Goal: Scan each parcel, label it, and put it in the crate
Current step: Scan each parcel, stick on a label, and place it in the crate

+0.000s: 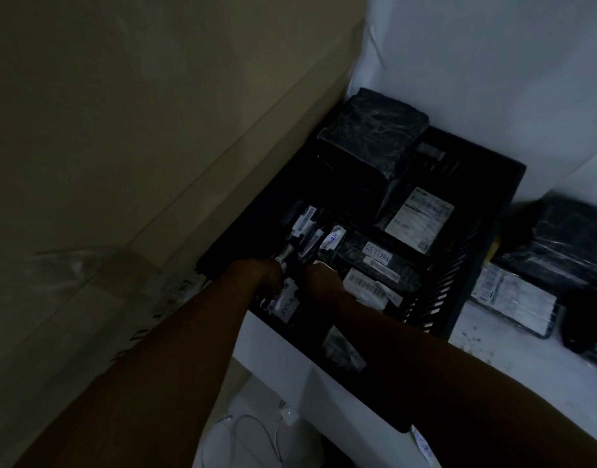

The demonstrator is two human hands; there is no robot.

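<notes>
Head cam, pretty dark shot. Both arms reach down into the black slatted plastic crate (459, 275) sitting on the white counter (493, 359). The crate's packed with black plastic-wrapped parcels; a big boxy one (368, 146) fills the 12 o'clock end and sticks up over the rim. Next to it, toward 2 o'clock, a flat parcel with a white shipping label (420, 219) lies tilted. In the middle there's a flat black parcel with a handwritten "RETURN" strip (378, 253).

The left hand (263, 275) is down at the crate's 8 o'clock side, grip curled, touching a small black parcel with a white "RETURN" tag (287, 304), though it's too dim to say whether it's really clamped on it. The right hand (322, 275) is just beside it, fingers buried among the parcels, so I can't tell how open that grip is.

Room's tight: a tall tan cardboard box (155, 146) butts right against the crate's 9 o'clock edge, white wall behind. At 3 o'clock, outside the crate, more black wrapped parcels with labels (526, 298) sit on the counter, near the crate wall. The crate's near corner hangs over the counter edge.
</notes>
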